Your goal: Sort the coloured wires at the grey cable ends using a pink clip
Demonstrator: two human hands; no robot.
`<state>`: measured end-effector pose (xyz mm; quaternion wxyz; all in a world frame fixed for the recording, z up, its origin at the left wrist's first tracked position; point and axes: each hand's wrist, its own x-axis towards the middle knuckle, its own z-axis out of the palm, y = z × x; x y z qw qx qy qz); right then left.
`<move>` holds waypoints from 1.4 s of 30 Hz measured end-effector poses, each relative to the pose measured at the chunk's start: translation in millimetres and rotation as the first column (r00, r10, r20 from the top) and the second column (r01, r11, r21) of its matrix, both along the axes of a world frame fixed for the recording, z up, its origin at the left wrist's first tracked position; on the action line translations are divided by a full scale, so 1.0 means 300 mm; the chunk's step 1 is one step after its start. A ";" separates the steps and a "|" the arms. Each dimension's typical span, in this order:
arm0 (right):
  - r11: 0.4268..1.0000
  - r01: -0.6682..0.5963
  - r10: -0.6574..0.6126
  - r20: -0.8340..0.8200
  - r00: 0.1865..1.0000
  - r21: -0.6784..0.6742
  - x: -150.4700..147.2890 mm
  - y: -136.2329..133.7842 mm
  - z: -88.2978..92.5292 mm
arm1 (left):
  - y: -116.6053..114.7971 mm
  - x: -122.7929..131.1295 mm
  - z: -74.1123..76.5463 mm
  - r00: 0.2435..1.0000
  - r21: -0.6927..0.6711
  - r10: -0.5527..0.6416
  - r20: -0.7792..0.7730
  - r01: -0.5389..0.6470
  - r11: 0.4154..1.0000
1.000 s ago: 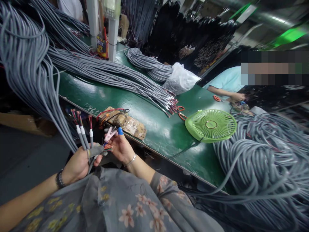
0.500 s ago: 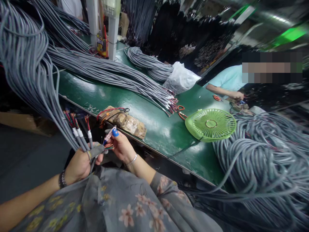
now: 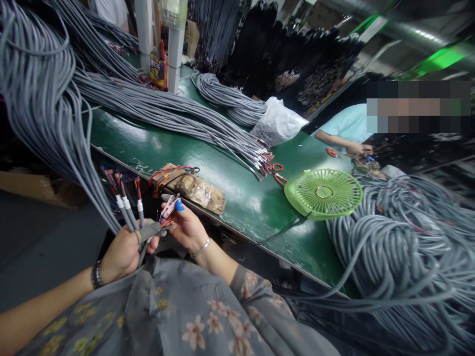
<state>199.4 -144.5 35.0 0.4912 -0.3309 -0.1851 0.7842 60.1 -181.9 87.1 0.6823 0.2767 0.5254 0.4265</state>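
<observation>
My left hand (image 3: 124, 252) is closed round several grey cables (image 3: 129, 217), whose white-banded ends with coloured wires stick up above it. A grey covering is on its thumb. Copper-coloured wire ends (image 3: 167, 224) point from that thumb toward my right hand (image 3: 187, 227). Between the fingers of my right hand is a small pink tool (image 3: 168, 206), and a blue cover sits on one fingertip. Both hands are close together over my lap, in front of the table edge. A tape-wrapped block (image 3: 200, 190) with red and black wires lies on the edge beyond them.
Long grey cable bundles (image 3: 178, 111) lie across the green table (image 3: 237, 198). A green fan (image 3: 323, 193) stands at the right beside a large cable heap (image 3: 401, 247). Orange-handled scissors (image 3: 278, 173) and a plastic bag (image 3: 278, 121) are farther back. Another person's hands (image 3: 359, 149) work at far right.
The pink tool in my right hand has tilted slightly and shows more of its side. My left hand and its cables have hardly moved. The other person's hands have shifted a little.
</observation>
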 end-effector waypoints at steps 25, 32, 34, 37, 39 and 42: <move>0.998 0.060 -0.060 -0.010 0.998 -0.006 -0.016 -0.010 0.015 | 0.002 0.009 0.002 0.999 -0.020 0.004 -0.049 -0.005 1.000; 0.999 0.052 -0.052 0.010 0.999 -0.017 -0.016 -0.010 0.011 | -0.002 0.004 -0.001 0.999 0.015 0.000 -0.054 0.001 1.000; 0.998 0.052 -0.052 0.010 0.999 -0.021 -0.015 -0.010 0.015 | -0.004 0.000 -0.005 0.999 0.036 -0.001 -0.053 0.003 0.999; 0.999 0.036 -0.036 -0.001 0.999 -0.027 -0.013 -0.009 0.024 | -0.006 -0.006 -0.015 0.998 0.077 -0.019 -0.052 0.023 0.997; 0.999 0.025 -0.025 -0.004 1.000 -0.039 -0.012 -0.008 0.029 | -0.006 -0.009 -0.023 0.998 0.100 -0.053 -0.039 0.057 0.993; 0.999 0.016 -0.015 0.006 1.000 -0.047 -0.010 -0.009 0.033 | -0.005 -0.014 -0.033 0.997 0.108 -0.077 -0.014 0.078 0.991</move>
